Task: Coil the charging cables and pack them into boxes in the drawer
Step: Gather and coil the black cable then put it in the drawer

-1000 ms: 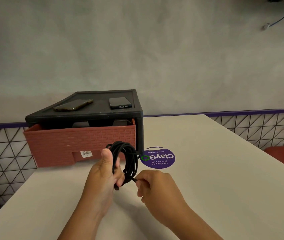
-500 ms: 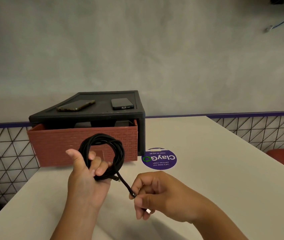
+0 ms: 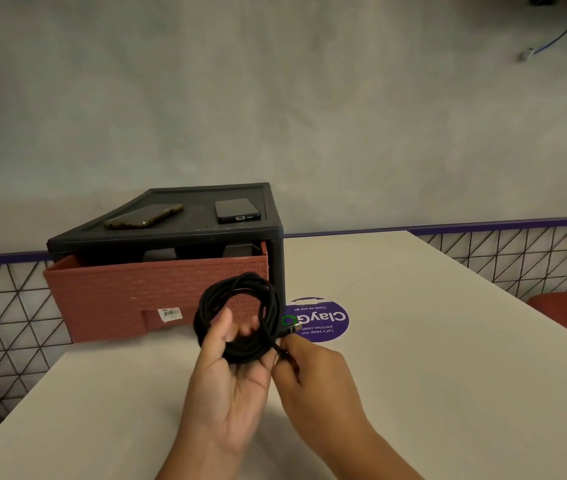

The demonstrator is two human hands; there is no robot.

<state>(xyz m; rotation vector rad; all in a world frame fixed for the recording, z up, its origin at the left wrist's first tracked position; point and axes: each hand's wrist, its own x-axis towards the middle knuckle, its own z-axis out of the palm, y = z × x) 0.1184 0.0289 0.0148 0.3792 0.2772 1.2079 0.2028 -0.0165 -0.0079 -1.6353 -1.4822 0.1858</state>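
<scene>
1. Holding the coil, the left hand point(image 3: 230, 375) has its fingers curled up through the ring of the black charging cable point(image 3: 240, 351), with the thumb against the near strands, so the bundle sits in the palm.
2. The right hand point(image 3: 313, 375) pinches the cable's loose tail just beside the coil. The plug point(image 3: 292, 328) pokes out past the fingertips toward the purple sticker point(image 3: 323, 320).
3. The coil stands roughly upright above the white table point(image 3: 448, 358), with its open ring facing the camera. It is wound into several loops, and only the short tail is free.
4. The relation that matters is this: the red-brown drawer point(image 3: 119, 292) lies straight beyond the hands and a little to the left, pulled partly out of the black cabinet frame point(image 3: 275, 244). Its open top is higher than the coil and behind the drawer's front wall.
5. Grey and dark box shapes point(image 3: 161, 252) show over that wall; whether they are open I cannot tell.
6. The left hand is the nearer one to the opening and already carries the bundle. It seems the natural one to lift up and over the front wall once the tail is tucked.
7. The ring would likely need tipping flat to drop into a box, and an untucked tail could let the loops spring loose.
8. Two phones point(image 3: 143, 216) lie on the cabinet top.
</scene>
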